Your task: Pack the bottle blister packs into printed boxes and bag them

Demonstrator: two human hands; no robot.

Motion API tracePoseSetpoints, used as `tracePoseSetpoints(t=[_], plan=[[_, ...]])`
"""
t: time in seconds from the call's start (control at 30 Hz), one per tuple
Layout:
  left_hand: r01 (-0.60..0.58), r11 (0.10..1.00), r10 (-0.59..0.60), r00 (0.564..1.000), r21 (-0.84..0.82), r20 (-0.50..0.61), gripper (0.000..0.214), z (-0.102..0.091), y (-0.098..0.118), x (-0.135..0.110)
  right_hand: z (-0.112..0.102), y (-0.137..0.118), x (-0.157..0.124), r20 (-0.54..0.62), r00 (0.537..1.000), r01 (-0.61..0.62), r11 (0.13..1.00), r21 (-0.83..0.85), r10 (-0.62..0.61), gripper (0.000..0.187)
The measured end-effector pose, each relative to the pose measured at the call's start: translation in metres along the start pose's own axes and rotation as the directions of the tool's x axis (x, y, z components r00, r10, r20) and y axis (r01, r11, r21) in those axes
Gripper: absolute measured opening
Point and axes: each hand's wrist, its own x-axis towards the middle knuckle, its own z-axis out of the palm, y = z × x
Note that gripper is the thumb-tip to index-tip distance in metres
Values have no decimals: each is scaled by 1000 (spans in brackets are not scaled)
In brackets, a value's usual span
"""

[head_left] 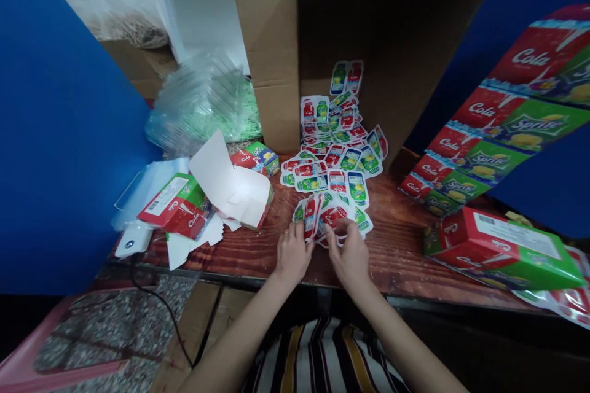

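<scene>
My left hand (295, 253) is closed on the lower edge of a few red and green bottle-shaped sachets (312, 215), which stand tilted up at the front of the table. Just to its right, my right hand (349, 255) pinches a red Cola sachet (332, 215), thumb and fingers at its lower edge. More sachets lie under and behind both hands. A loose pile of paired Cola and green sachets (338, 163) spreads back into a cardboard box (276, 61) lying on its side.
An open-lidded small carton (249, 199) and a Cola carton (177, 204) are at left, near plastic trays (198, 104). On the right, stacked Cola and Sprite cartons (488, 135) rise behind a lying carton (502, 249). Blue panels (64, 135) flank the wooden table (391, 245).
</scene>
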Motion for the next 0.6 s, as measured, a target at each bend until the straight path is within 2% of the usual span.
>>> tracePoseSetpoints(t=[0.07,0.13,0.23,0.4,0.53,0.6], plan=[[34,997,-38,997,-76,-61,34,2,-2,1,-3,10,8,-61,997,-48,984,-170,38,48],[44,983,-61,994,-181,-93,34,1,-6,1,-5,18,16,-41,997,-79,970,-232,71,54],[30,960,-61,993,-279,-102,33,-4,-12,0,-5,24,23,-27,996,-91,967,-236,87,50],[7,936,-52,992,-352,-119,36,-10,-17,-2,-7,25,31,-8,993,-119,977,-177,120,35],[31,938,-70,993,-346,-100,37,-10,-19,-3,-13,28,45,-48,982,-189,927,-325,183,47],[45,939,-83,992,-341,-98,37,-10,-19,-3,-14,31,52,-49,985,-171,932,-319,164,45]])
